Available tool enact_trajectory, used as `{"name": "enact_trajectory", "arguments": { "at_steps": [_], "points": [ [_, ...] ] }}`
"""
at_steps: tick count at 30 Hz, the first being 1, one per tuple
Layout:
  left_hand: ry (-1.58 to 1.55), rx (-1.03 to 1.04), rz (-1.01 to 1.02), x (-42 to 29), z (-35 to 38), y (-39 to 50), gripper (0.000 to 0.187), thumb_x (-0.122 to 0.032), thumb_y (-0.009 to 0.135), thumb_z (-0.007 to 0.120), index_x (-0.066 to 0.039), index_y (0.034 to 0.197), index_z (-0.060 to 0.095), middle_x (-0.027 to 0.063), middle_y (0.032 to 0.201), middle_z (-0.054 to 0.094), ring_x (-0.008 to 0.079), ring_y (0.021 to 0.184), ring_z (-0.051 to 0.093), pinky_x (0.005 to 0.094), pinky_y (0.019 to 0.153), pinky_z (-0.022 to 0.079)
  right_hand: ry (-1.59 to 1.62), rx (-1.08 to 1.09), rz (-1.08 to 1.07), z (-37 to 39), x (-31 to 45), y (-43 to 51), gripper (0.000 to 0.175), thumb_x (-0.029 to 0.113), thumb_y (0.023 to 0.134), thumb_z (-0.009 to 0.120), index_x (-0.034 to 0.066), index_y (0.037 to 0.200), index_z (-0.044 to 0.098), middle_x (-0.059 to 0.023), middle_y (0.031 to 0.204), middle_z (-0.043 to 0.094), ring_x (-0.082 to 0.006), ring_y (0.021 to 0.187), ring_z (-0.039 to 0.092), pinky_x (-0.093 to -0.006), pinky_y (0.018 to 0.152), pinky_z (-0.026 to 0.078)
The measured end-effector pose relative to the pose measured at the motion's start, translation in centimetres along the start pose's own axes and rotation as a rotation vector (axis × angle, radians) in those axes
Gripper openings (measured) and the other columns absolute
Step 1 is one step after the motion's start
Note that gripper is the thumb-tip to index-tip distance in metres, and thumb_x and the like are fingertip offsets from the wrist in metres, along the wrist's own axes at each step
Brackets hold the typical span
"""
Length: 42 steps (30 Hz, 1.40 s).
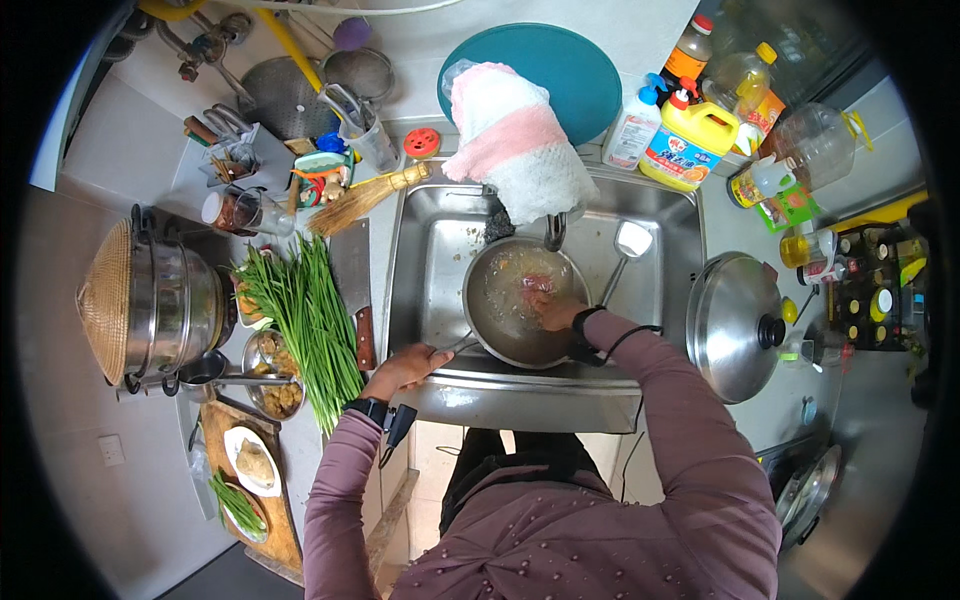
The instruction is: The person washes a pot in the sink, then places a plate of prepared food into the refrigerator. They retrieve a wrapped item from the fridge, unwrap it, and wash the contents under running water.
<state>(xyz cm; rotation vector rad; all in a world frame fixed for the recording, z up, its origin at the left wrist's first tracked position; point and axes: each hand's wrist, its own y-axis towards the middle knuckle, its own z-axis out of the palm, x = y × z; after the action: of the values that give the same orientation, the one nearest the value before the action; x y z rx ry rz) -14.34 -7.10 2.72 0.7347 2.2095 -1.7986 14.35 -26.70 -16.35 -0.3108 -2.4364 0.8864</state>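
A round metal pan (517,345) filled with cloudy water sits tilted in the stainless steel sink (442,300). My left hand (409,366) grips the end of its handle (457,344) over the sink's front left rim. Inside the pan, my right hand (561,311) reaches into the water with its fingers around a reddish cloth-like thing (537,283). Water and bits of food blur that thing and my fingertips. Behind the pan, the faucet spout (555,232) shows beneath a pink and white towel (517,135). A metal spatula (616,277) leans in the sink at the right.
On the left counter lie a cleaver (351,262), green garlic chives (307,322) and a straw brush (367,199), near a stacked steamer pot (161,300). A domed wok lid (731,330) stands at the right. Detergent bottles (686,146) line the back right corner.
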Motion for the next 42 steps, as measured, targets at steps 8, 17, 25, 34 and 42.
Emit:
{"name": "enact_trajectory", "arguments": {
  "at_steps": [8,17,25,34,42],
  "points": [
    [0.004,0.033,-0.011,-0.1,-0.3,0.3,0.057,-0.059,0.09,0.049,-0.003,0.091,0.059,0.0038,0.052,0.047,0.0142,0.039,0.045,0.0319,0.038,0.036,-0.444,-0.098,-0.372,3.6,1.7,2.1,0.066,0.032,0.087,0.045,0.0092,0.146,0.026,-0.0205,0.146,0.031,-0.0426,0.136,0.026,-0.0528,0.11,0.024],
    [-0.036,0.001,0.027,-0.2,-0.2,0.1,0.055,-0.059,0.09,0.05,-0.005,0.087,0.061,0.0008,0.05,0.044,0.0128,0.036,0.042,0.0301,0.035,0.033,-0.194,-0.029,-0.276,4.6,0.4,0.8,0.066,0.029,0.085,0.048,0.0069,0.144,0.03,-0.028,0.145,0.026,-0.0433,0.135,0.025,-0.0536,0.111,0.023],
    [0.006,0.033,-0.012,0.5,-0.2,0.8,0.06,-0.061,0.089,0.048,-0.002,0.086,0.058,0.0044,0.055,0.049,0.0148,0.04,0.046,0.0308,0.039,0.037,-0.45,-0.214,-0.043,-3.5,4.8,0.7,0.063,0.035,0.089,0.047,0.0131,0.146,0.032,-0.0104,0.151,0.028,-0.035,0.139,0.022,-0.0536,0.112,0.017],
    [-0.023,0.018,-0.007,0.9,0.2,1.3,0.061,-0.062,0.089,0.049,-0.003,0.092,0.062,0.0023,0.053,0.045,0.0132,0.037,0.043,0.0302,0.036,0.034,-0.61,-0.379,-0.037,-4.0,-1.8,-4.2,0.046,0.031,0.085,0.055,0.0152,0.128,0.053,-0.008,0.134,0.049,-0.0255,0.122,0.047,-0.0556,0.104,0.026],
    [-0.001,0.023,0.063,0.9,0.7,1.6,0.061,-0.062,0.089,0.048,-0.003,0.087,0.06,0.003,0.055,0.047,0.0143,0.04,0.045,0.0313,0.039,0.037,-0.105,0.252,0.2,-3.1,-0.5,-6.8,0.023,0.032,0.073,0.057,0.0147,0.078,0.072,-0.0113,0.084,0.069,-0.0324,0.084,0.065,-0.0433,0.073,0.048]
  ]
}}
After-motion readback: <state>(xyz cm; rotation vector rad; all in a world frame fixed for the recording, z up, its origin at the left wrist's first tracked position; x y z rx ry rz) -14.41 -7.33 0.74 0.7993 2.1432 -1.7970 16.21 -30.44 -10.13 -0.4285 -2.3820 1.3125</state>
